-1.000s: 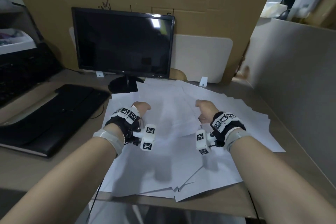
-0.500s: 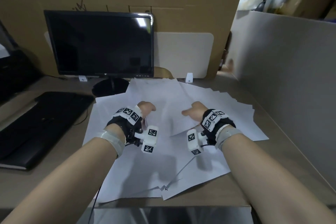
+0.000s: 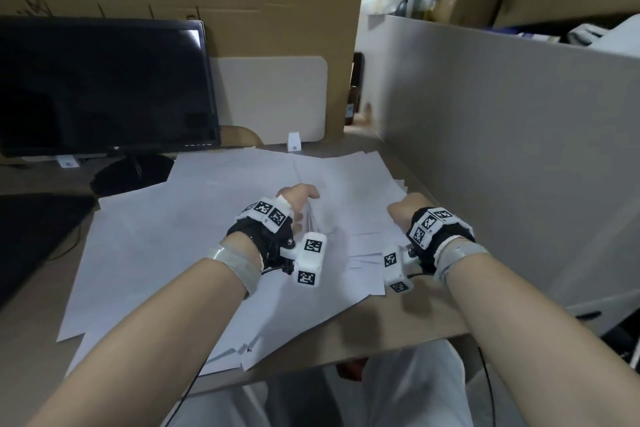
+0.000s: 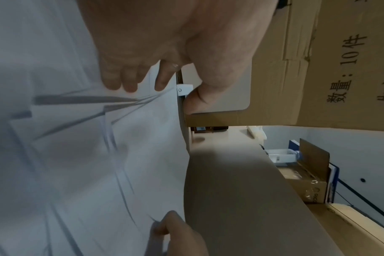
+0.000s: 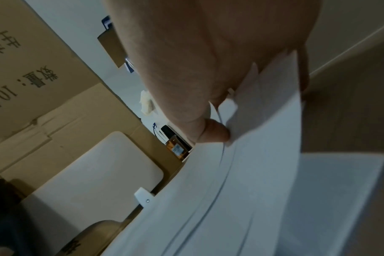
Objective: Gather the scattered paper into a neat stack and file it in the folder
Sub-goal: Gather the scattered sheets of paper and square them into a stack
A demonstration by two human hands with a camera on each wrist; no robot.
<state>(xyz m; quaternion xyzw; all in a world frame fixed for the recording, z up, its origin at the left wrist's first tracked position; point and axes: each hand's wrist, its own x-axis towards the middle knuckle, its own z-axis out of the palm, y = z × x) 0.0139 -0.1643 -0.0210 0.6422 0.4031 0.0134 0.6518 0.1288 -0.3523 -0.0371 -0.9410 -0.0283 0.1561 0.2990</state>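
Several white paper sheets (image 3: pixel 166 253) lie spread and overlapping across the desk. My left hand (image 3: pixel 304 204) is over the middle of the spread. In the left wrist view, the left hand (image 4: pixel 169 93) pinches the edge of a few lifted sheets (image 4: pixel 77 155) between fingers and thumb. My right hand (image 3: pixel 398 215) grips the right side of the same bunch. In the right wrist view, the right hand (image 5: pixel 259 104) has its thumb on top of the sheets (image 5: pixel 252 190) and its fingers behind them. A black folder (image 3: pixel 34 236) lies flat at the far left, partly out of view.
A dark monitor (image 3: pixel 104 87) stands at the back left on its round base (image 3: pixel 131 173). A grey partition (image 3: pixel 502 166) walls off the right side. Cardboard (image 3: pixel 277 10) and a white board (image 3: pixel 273 97) stand behind. Some sheets overhang the desk's front edge (image 3: pixel 398 340).
The view has swung right. Both hands moved right and took hold of sheets. The papers on the right have been drawn in toward the middle and lifted a little.
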